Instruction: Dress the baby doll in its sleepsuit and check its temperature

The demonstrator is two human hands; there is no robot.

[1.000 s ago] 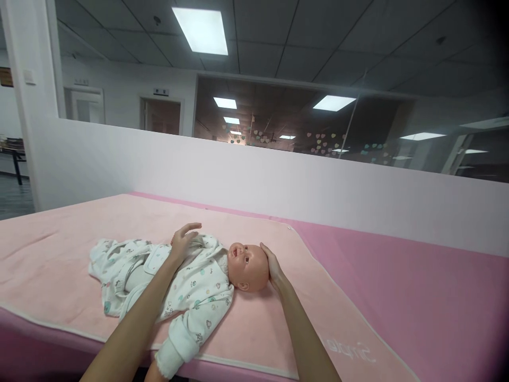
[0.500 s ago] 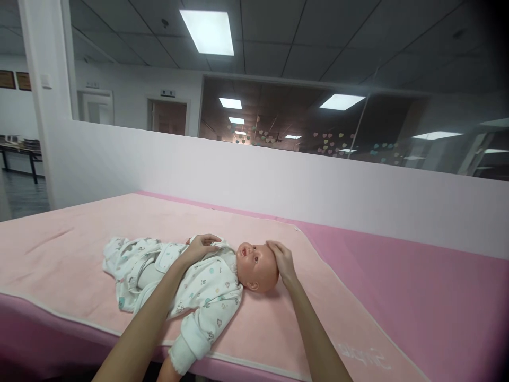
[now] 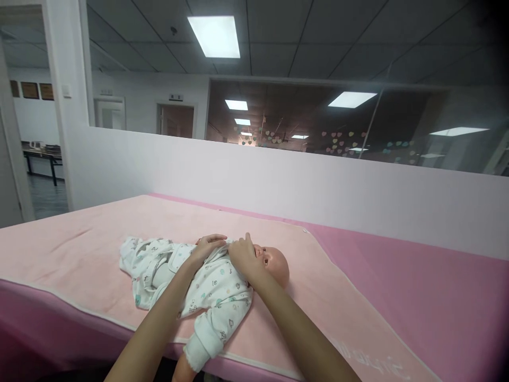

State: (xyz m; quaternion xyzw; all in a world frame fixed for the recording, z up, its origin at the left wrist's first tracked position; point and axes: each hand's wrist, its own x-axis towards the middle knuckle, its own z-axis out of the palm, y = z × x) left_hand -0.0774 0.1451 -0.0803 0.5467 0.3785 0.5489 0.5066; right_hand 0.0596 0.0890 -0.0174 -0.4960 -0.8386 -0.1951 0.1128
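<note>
A baby doll (image 3: 274, 262) in a white printed romper (image 3: 210, 286) lies on its back on a pale pink blanket (image 3: 79, 254), head to the right. My left hand (image 3: 207, 246) rests on the doll's chest, fingers curled on the romper near the collar. My right hand (image 3: 243, 254) sits at the doll's neck and chin, covering the lower face, fingers bent against the collar fabric. One sleeve (image 3: 202, 345) hangs over the near edge of the bed.
The blanket covers a pink mattress (image 3: 417, 307) that runs off to the right. A white partition wall (image 3: 318, 185) stands behind it with dark glass above. A doorway and a table (image 3: 40, 156) show at far left.
My right hand left the top of the doll's head and came to its neck and collar. My left hand settled lower on the chest. The view shifted a little leftward.
</note>
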